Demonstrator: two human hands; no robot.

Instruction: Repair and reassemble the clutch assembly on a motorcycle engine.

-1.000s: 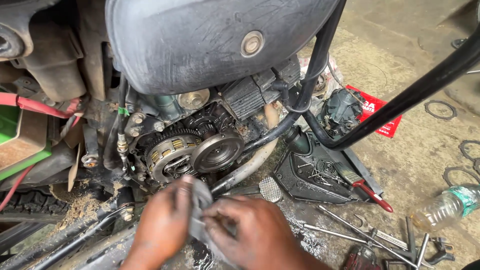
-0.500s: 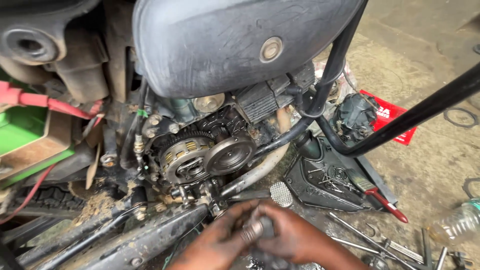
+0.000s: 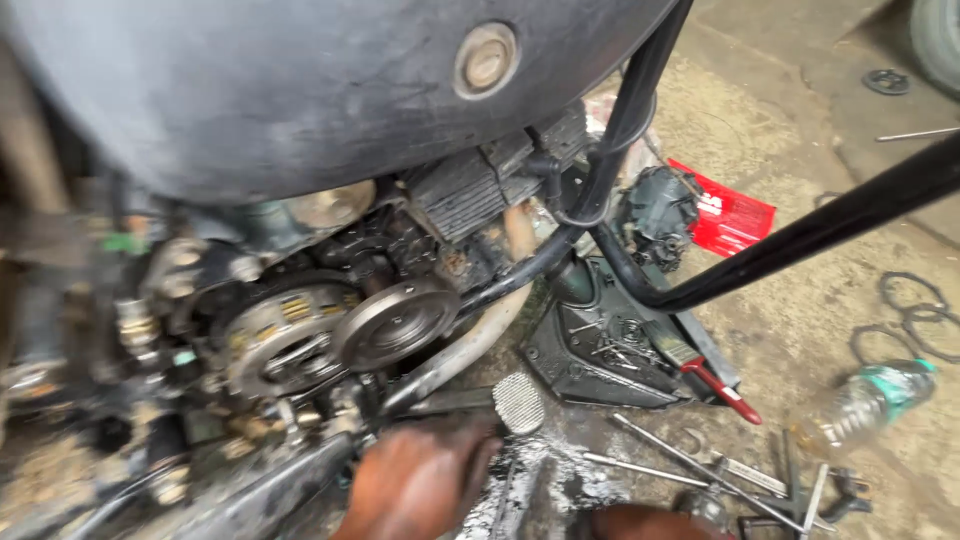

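Your left hand (image 3: pixel 420 480) sits just below the exposed clutch (image 3: pixel 290 335), fingers curled against the grimy engine case; grip contents unclear. Your right hand (image 3: pixel 640 522), lower right of the clutch, mostly out of frame.

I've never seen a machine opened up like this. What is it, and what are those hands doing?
This is one picture, taken by a camera on a person's head, looking down. The machine is a motorcycle with its engine side opened, so you see round metal discs and toothed wheels. Above sits the dark fuel tank. One hand reaches under the engine, near a ribbed foot pedal. The other hand is barely visible at the bottom edge. I cannot tell what they hold. On the dirty floor lie long metal tools, a plastic bottle and an engine cover.
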